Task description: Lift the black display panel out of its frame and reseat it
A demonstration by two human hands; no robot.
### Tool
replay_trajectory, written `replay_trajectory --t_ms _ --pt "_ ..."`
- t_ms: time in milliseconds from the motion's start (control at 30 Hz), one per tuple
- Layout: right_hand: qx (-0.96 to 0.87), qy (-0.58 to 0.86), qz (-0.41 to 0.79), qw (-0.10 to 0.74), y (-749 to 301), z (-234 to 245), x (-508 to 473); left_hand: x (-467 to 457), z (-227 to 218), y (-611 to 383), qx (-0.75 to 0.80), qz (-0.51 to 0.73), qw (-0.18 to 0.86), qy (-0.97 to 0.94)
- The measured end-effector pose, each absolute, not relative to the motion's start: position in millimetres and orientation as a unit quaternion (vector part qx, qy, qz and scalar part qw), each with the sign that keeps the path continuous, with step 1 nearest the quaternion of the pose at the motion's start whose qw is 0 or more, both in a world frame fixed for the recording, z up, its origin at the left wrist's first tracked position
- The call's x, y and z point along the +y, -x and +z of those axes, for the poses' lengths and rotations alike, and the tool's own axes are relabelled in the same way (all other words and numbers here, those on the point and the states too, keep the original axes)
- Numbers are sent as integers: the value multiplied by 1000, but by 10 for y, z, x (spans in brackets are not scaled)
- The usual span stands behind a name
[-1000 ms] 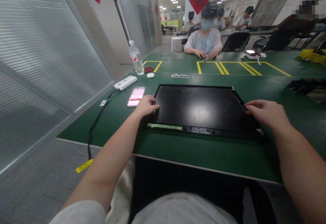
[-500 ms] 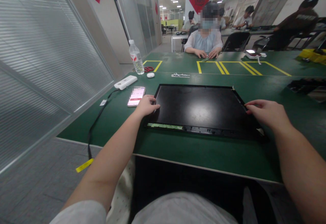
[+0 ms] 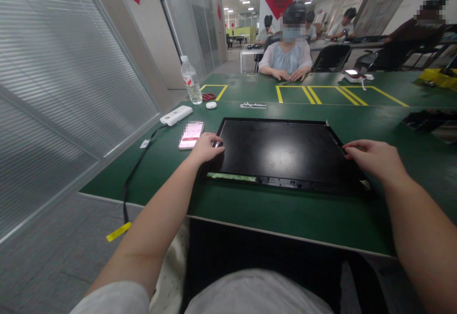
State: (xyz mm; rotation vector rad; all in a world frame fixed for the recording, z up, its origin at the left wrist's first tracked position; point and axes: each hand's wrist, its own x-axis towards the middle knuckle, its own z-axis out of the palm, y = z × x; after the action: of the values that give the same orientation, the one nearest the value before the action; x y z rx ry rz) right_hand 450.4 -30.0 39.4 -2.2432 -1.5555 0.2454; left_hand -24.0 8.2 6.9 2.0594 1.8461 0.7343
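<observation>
A large black flat panel (image 3: 282, 152) lies on the green table (image 3: 264, 214) in front of me, with a green circuit strip (image 3: 231, 177) showing along its near edge. My left hand (image 3: 204, 148) grips the panel's left edge, fingers curled over the rim. My right hand (image 3: 374, 158) rests on the panel's right edge, fingertips on the frame. Whether the panel is lifted off the table, I cannot tell.
A phone (image 3: 191, 135) with a lit screen lies just left of my left hand. Behind it are a white power bank (image 3: 176, 115) with a black cable, a water bottle (image 3: 190, 81), red scissors (image 3: 208, 97) and small parts (image 3: 253, 106). A person (image 3: 287, 54) sits opposite.
Almost nothing has moved. My left fingers have shifted slightly along the panel's left rim; the right hand stays on the right edge.
</observation>
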Motion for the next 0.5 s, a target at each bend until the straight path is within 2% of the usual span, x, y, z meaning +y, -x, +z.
replay_trajectory --t_ms 233,500 --pt "-557 802 93 196 -4529 360 -282 71 78 224 641 262 143 -707" --pt "-576 773 103 245 -4549 285 -273 63 82 215 638 264 145 -709"
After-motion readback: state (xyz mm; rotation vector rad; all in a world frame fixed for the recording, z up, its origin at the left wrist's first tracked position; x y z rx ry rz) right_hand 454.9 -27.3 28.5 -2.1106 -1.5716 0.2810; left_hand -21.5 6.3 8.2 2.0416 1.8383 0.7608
